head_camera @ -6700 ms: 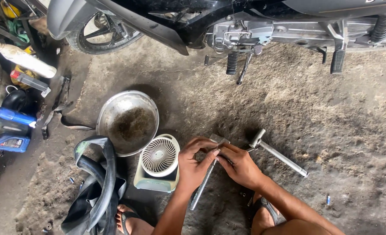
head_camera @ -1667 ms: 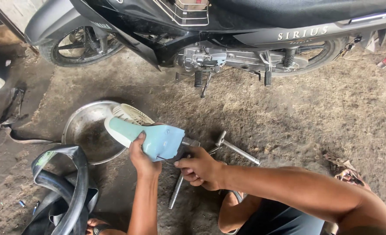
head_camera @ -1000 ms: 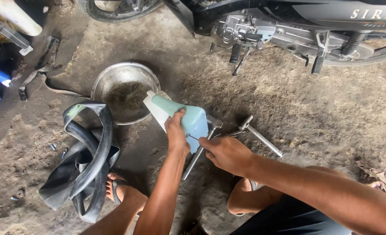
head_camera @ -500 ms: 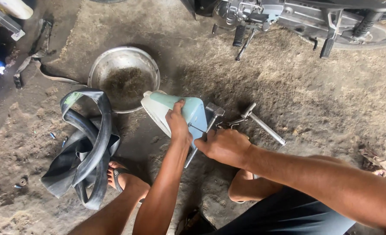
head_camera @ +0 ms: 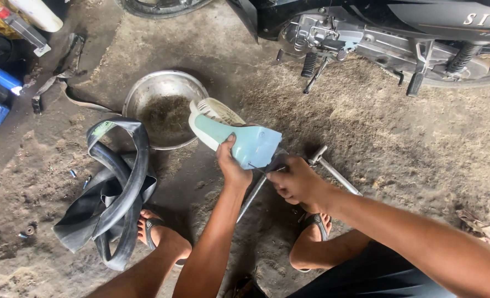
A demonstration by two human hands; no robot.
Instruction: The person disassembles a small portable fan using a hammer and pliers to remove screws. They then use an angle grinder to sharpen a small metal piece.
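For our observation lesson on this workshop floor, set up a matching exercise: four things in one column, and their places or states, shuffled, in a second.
Things:
1. small fan
2. metal bowl
3. rubber inner tube
4. motorbike

Places or states:
A. parked along the top of the view
B. lying slack on the ground beside a sandalled foot
C. held tilted in the left hand
D. standing on the ground, dirty inside

Pairs: 1-C, 2-D, 3-B, 4-A
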